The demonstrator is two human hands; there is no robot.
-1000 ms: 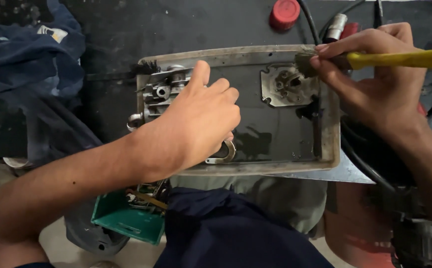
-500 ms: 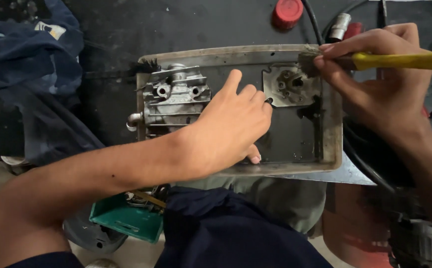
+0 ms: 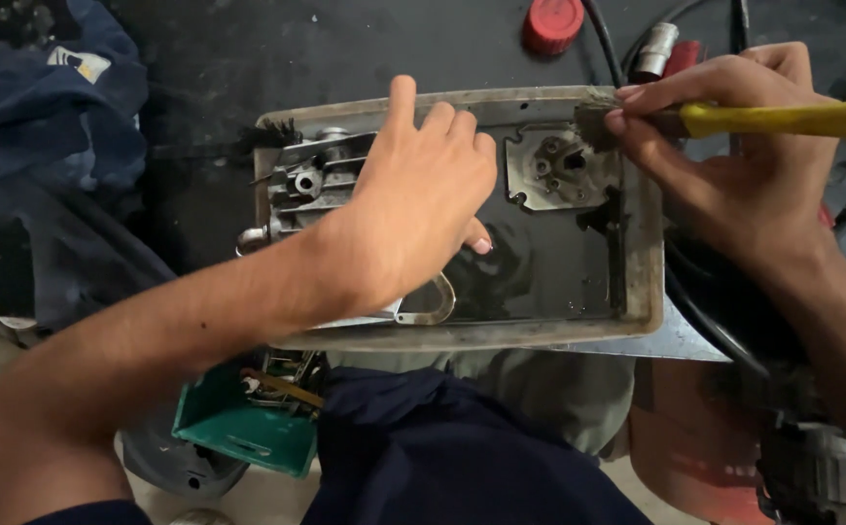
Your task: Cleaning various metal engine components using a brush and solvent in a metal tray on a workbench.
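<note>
A dirty rectangular tray (image 3: 462, 335) filled with dark liquid lies in front of me. A finned metal engine part (image 3: 311, 180) rests in its left half. A flat metal plate with holes (image 3: 554, 170) lies at the upper right. My left hand (image 3: 418, 199) reaches over the tray's middle, fingers spread toward the far rim, holding nothing that I can see. My right hand (image 3: 734, 146) grips a yellow-handled brush (image 3: 783, 119), whose dark bristles touch the tray's far right rim beside the plate.
A red cap (image 3: 552, 21) and a metal socket (image 3: 652, 49) lie beyond the tray, with black cables. Dark blue cloth (image 3: 44, 146) is heaped at left. A green box (image 3: 238, 428) of small parts sits below the tray. A metal loop (image 3: 433, 306) lies in the liquid.
My left hand has slid right and away across the tray, uncovering the finned engine part. The right hand with the brush has stayed at the tray's far right rim.
</note>
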